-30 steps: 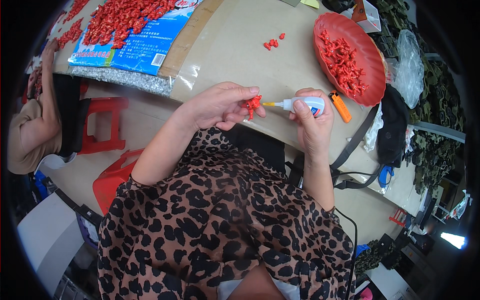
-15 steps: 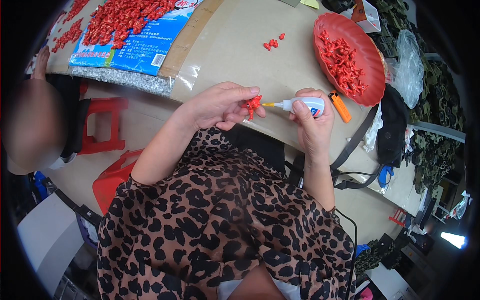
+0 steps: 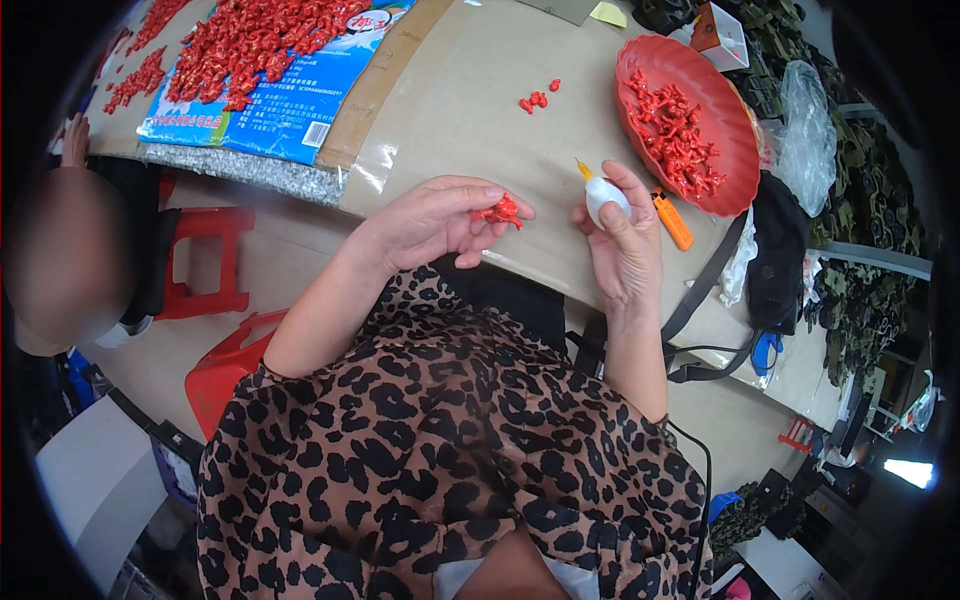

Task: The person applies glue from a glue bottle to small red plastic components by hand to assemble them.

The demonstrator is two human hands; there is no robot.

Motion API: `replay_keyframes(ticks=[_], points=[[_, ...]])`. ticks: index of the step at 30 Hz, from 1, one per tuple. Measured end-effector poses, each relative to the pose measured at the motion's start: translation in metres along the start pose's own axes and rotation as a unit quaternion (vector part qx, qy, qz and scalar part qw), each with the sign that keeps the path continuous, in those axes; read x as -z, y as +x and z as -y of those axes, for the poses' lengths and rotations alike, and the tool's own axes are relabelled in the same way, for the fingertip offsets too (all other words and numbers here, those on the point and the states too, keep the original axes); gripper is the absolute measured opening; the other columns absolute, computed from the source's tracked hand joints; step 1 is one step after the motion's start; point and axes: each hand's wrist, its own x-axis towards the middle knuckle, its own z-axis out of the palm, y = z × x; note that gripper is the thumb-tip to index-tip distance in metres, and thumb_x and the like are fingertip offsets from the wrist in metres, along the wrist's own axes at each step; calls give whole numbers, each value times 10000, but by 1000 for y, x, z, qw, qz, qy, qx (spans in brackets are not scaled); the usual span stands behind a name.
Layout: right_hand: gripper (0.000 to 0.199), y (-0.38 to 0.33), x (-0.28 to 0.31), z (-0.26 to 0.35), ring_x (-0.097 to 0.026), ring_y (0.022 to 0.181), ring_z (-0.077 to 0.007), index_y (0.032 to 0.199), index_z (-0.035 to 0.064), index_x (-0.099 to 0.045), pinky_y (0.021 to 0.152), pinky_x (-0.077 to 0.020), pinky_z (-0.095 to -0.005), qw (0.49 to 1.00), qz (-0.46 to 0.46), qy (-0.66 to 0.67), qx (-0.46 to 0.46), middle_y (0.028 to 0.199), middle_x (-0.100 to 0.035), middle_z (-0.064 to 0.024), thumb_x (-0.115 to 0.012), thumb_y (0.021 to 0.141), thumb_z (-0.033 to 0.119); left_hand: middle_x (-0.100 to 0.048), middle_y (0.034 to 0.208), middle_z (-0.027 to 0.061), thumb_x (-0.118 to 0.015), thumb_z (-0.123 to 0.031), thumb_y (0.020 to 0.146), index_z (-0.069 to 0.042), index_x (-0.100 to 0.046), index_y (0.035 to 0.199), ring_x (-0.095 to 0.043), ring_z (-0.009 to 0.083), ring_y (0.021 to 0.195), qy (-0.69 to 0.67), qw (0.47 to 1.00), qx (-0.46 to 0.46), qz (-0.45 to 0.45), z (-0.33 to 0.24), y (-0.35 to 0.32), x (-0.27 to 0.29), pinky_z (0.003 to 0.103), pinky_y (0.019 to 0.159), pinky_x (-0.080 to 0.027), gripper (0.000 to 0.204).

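Between the thumb and fingers of my left hand (image 3: 437, 216) is a small glossy red figurine (image 3: 503, 211), held over the table's near edge. My right hand (image 3: 627, 235) is closed around a white glue bottle (image 3: 606, 198), whose thin yellowish nozzle (image 3: 584, 169) points up and away, apart from the figurine. An orange cutter (image 3: 673, 221) lies just right of my right hand. Beyond it, a red scalloped bowl (image 3: 737, 140) holds many similar red pieces. Several loose red pieces (image 3: 538, 99) rest on the table ahead of my hands.
At the far left, a heap of red pieces (image 3: 250, 50) covers part of a blue printed bag (image 3: 270, 125). A black bag (image 3: 778, 255) and clear plastic bag (image 3: 806, 140) lie at right. Red stools (image 3: 205, 262) stand on the floor at left, beside another person (image 3: 70, 255).
The glue bottle has drawn back from the figurine, and its nozzle has swung from pointing left to pointing up. The figurine has tilted in my left hand.
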Motion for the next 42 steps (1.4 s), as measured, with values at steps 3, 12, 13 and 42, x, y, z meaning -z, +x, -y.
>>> replay_keyframes(ticks=[3,12,13,42], points=[[307,7,12,5,-563,708,-120,998,11,-501,611,-458,-227,997,26,-76,-10,811,-566,-43,-639,733,85,-528,809,63,-406,-224,876,46,-469,1083,-464,78,578,-30,999,-29,8,0,-1,-3,196,434,-381,346],[266,36,3,15,-539,701,-115,979,14,-492,650,-427,-227,993,32,-116,-20,809,-556,-41,-561,806,204,-536,874,82,-446,-234,871,-2,-452,1095,-480,77,620,-108,991,-73,5,17,1,-3,206,502,-405,322],[266,40,0,15,-539,701,-115,979,14,-492,650,-427,-227,992,31,-118,-17,809,-556,-41,-561,806,204,-535,885,82,-462,-222,864,-4,-442,1108,-483,74,624,-113,990,-80,-6,19,1,-5,204,506,-410,327],[235,29,-4,11,-471,545,-77,919,-7,-555,469,-381,-214,978,43,-130,-157,692,-551,-43,-631,742,128,-537,856,38,-587,-74,768,-64,-400,1090,-547,77,650,-116,984,-133,5,29,5,-10,187,518,-476,373]])
